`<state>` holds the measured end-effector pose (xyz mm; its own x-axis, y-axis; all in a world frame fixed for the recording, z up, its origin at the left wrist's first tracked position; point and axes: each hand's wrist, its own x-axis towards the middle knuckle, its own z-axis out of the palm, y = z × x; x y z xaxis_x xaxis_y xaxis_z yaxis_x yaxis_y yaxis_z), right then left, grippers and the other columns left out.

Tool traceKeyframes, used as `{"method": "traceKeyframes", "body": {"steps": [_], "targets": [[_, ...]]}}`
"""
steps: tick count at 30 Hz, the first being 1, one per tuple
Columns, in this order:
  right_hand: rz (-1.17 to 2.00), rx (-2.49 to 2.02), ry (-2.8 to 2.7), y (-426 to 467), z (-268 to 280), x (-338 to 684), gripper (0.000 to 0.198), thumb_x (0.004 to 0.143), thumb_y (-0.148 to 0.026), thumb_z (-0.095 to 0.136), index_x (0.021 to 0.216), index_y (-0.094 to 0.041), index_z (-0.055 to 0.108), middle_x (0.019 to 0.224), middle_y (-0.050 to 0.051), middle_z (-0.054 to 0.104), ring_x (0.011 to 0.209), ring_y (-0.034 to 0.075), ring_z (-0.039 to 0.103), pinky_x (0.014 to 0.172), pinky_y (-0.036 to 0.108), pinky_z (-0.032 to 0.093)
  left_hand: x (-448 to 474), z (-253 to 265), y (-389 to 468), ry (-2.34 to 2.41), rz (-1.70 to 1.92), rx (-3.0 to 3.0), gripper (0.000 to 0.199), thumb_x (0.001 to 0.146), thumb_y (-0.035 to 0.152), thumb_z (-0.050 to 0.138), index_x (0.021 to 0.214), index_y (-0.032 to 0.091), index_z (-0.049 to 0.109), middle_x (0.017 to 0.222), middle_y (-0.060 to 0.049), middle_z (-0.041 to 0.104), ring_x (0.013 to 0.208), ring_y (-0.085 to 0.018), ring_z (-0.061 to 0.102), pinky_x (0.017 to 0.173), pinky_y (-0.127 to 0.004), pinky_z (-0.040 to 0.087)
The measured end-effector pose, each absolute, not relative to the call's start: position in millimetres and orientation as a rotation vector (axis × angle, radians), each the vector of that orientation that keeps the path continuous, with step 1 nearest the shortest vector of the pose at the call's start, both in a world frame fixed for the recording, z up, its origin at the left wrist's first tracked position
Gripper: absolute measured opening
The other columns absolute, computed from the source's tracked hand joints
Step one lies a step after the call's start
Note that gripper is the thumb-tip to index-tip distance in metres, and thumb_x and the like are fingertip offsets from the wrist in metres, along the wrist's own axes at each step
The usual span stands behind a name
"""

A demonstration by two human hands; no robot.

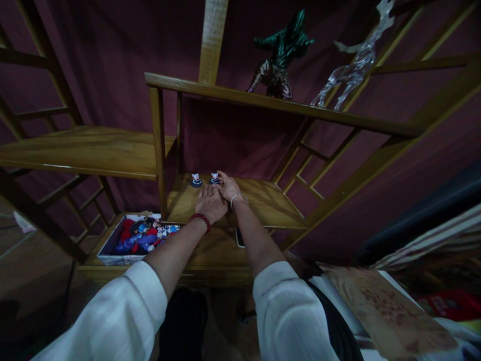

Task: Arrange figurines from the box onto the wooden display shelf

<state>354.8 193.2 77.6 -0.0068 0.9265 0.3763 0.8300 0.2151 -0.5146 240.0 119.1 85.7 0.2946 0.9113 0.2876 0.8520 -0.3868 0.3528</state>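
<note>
Far left, a wooden side shelf (pixel 80 150) stands higher than the work area. Below and to its right, an open box (pixel 122 259) rests on the lower shelf (pixel 221 253), filled with small coloured toys (pixel 141 240). On the middle shelf (pixel 263 200), the left figurine (pixel 196 181) stands upright, just beyond the fingertips of the left hand and apart from the right hand.

The left hand (pixel 211 203), wearing a red bead bracelet (pixel 200 217), is back upward, fingers extended and side by side; its underside is hidden, so whether it grips anything cannot be told. The right figurine (pixel 214 178) stands upright beyond the left hand, at the fingertips of the right hand. The right hand (pixel 228 188), with a silver bangle (pixel 238 195), has its fingers curved about that figurine's near right side; whether they are clamped on it cannot be told. The two hands meet side by side.

Further right, a phone (pixel 239 237) lies on the lower shelf, partly covered by the right forearm. On the top shelf (pixel 233 94) stand a green statue (pixel 283 55) and, rightmost, a clear deer (pixel 355 70).
</note>
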Motion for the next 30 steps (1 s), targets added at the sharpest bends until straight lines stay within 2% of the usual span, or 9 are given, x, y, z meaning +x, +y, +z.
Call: {"method": "traceKeyframes", "body": {"steps": [13, 30], "targets": [[0.153, -1.675, -1.858, 187.7, 81.0, 352.5, 0.052, 0.074, -0.026, 0.06, 0.124, -0.029, 0.043, 0.11, 0.0, 0.062, 0.102, 0.016, 0.055, 0.091, 0.032, 0.041, 240.0, 84.8, 120.1, 1.638, 0.67, 2.409, 0.055, 0.079, 0.031, 0.033, 0.126, 0.003, 0.033, 0.136, -0.018, 0.035, 0.129, -0.026, 0.023, 0.105, -0.04, 0.014], [0.098, -1.687, -1.861, 189.5, 78.3, 354.6, 0.045, 0.074, -0.025, 0.058, 0.118, -0.03, 0.048, 0.105, -0.001, 0.064, 0.097, 0.017, 0.057, 0.087, 0.031, 0.045, 239.1, 84.0, 120.2, 1.648, 0.681, 2.423, 0.056, 0.079, 0.033, 0.034, 0.126, 0.003, 0.034, 0.135, -0.018, 0.036, 0.128, -0.026, 0.025, 0.106, -0.039, 0.015]]}}
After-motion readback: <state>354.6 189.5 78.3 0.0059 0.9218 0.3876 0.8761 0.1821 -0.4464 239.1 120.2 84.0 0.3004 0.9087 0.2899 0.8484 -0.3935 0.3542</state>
